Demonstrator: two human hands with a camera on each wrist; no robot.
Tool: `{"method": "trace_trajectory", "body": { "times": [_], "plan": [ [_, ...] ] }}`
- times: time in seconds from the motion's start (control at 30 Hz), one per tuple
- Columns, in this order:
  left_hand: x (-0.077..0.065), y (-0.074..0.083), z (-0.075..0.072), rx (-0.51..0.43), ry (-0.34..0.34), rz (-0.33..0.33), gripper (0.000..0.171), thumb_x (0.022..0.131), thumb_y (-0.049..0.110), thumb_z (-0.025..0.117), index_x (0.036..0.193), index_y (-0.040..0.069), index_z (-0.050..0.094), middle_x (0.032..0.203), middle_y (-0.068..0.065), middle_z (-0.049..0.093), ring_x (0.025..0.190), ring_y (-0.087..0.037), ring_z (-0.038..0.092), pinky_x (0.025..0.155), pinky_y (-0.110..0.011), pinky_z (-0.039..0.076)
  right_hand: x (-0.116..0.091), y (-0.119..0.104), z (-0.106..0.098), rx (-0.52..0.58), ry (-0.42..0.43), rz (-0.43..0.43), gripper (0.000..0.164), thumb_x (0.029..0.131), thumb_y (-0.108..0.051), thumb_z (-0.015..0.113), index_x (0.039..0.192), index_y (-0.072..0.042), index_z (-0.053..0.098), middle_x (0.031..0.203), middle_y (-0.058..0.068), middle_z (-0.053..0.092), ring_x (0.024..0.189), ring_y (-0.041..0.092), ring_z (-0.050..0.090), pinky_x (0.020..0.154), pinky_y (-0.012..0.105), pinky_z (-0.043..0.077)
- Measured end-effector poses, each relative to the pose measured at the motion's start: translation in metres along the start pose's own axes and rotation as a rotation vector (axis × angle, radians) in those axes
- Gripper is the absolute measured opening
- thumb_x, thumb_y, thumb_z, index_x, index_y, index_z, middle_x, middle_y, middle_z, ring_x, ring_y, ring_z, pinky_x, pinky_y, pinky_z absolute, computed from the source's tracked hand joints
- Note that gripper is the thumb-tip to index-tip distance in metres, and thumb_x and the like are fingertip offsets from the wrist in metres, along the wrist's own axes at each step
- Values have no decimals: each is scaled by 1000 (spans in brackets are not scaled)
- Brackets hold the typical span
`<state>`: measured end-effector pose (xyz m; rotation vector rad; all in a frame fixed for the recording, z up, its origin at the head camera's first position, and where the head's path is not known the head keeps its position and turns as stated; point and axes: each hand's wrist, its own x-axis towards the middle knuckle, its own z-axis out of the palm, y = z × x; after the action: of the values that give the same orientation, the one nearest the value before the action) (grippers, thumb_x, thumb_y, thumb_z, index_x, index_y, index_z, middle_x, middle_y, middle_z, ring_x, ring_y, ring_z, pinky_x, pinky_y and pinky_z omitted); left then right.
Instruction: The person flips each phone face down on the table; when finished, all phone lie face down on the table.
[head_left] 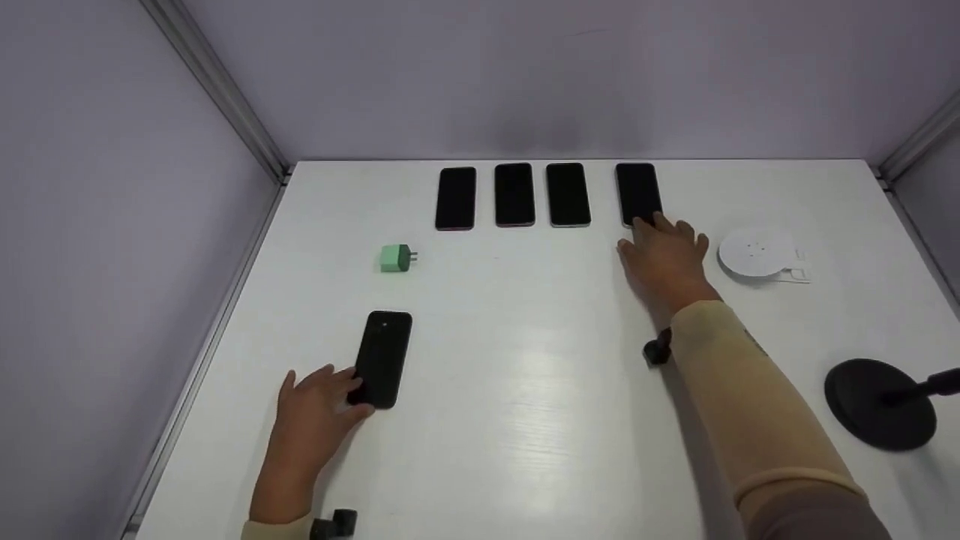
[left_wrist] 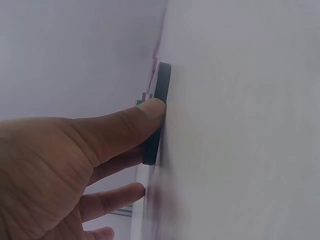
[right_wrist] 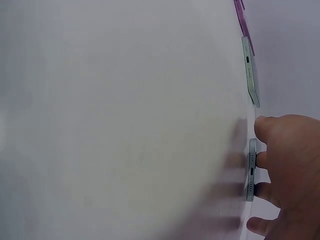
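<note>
White surface (head_left: 487, 300): the near-left phone (head_left: 385, 356) is pinched by the left hand (head_left: 311, 420); the rightmost rear phone (head_left: 638, 193) — touched, not gripped, by the right hand (head_left: 666, 262) — might be skewed by uneven finger pressure.

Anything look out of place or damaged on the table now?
Only the spacing: the gap between the rightmost phone, which the right hand touches, and its neighbouring phone is wider than the others along that row of phones. I see no spill or damage.
</note>
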<state>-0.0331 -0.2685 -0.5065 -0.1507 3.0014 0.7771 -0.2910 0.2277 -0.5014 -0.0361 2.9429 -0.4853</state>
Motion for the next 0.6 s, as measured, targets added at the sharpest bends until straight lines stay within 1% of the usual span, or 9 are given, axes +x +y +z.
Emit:
{"method": "trace_trajectory", "body": {
  "times": [0.07,0.2,0.4,0.5,0.6],
  "plan": [
    [1,-1,-1,-16,0,-10,50,88,22,92,131,2,78,145,-15,72,150,-46,52,132,-72,7,-5,1,-1,-13,0,-18,74,114,-58,40,172,-12,35,179,26,24,161,59,17,126,83,3],
    [-1,-3,-1,-27,5,-9,50,87,24,93,131,4,79,145,-15,72,150,-46,52,132,-74,7,-19,2,-2,-44,-10,-52,74,114,-59,40,170,-11,39,176,27,29,160,60,19,124,84,5],
    [-1,-4,-3,-25,7,16,48,88,24,92,130,5,80,144,-14,73,150,-46,52,130,-76,7,-51,-1,-3,-90,-24,-81,71,113,-55,48,167,-9,44,173,31,34,160,61,19,124,84,8],
    [0,-4,-2,-19,10,23,47,88,24,92,130,6,80,144,-13,73,150,-46,53,130,-77,7,-70,-2,-3,-133,-31,-140,69,113,-51,52,166,-8,46,169,33,37,158,60,23,125,83,12],
    [1,-4,-1,-16,16,27,48,87,25,93,129,5,80,143,-14,73,150,-46,53,130,-77,7,-89,-4,0,-155,-26,-231,65,111,-47,57,163,-8,51,162,35,43,156,58,28,124,81,14]
  ]
}}
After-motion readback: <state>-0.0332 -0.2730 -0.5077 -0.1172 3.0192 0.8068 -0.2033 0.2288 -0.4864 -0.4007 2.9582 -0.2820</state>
